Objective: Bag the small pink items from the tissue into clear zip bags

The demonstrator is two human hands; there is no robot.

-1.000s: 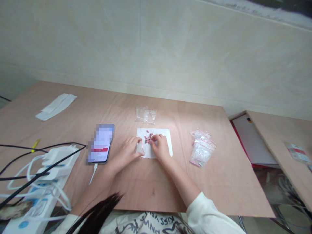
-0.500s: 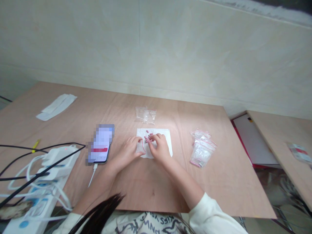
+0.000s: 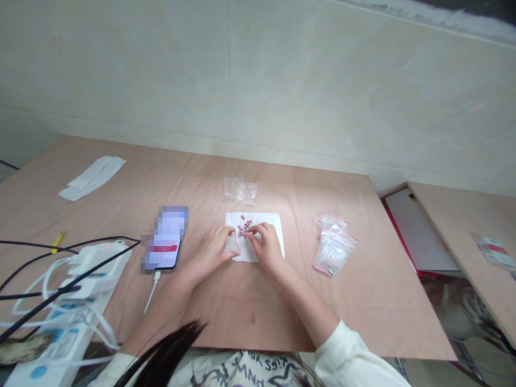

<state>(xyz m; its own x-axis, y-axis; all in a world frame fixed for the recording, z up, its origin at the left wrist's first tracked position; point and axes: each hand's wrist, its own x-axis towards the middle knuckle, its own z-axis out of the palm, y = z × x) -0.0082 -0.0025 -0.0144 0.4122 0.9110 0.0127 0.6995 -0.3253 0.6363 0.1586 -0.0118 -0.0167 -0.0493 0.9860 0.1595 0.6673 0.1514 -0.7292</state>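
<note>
Small pink pieces [image 3: 243, 217], several of them with dark or metallic parts, lie in a loose cluster on a white paper sheet [image 3: 277, 221]. My left hand [image 3: 212, 248] is at the sheet's left side, thumb and fingers curved around a small clear zip bag [image 3: 232, 243] whose red-lined mouth faces the pieces. Over the sheet's middle, my right hand [image 3: 266, 246] pinches at the near edge of the cluster. A small pink piece appears to be at its fingertips, partly hidden by them. What the bag contains is too small to tell.
Clear bags [image 3: 242, 191] lie beyond the sheet. Filled zip bags [image 3: 334, 250] are stacked to the right. A plugged-in phone [image 3: 168, 236] lies left, near a power strip [image 3: 72, 333] with tangled cables. White folded strips [image 3: 92, 177] lie at the back left.
My right hand's fingertips have shifted slightly toward me and closed more tightly, uncovering more of the pink cluster. My left hand keeps its hold on the bag.
</note>
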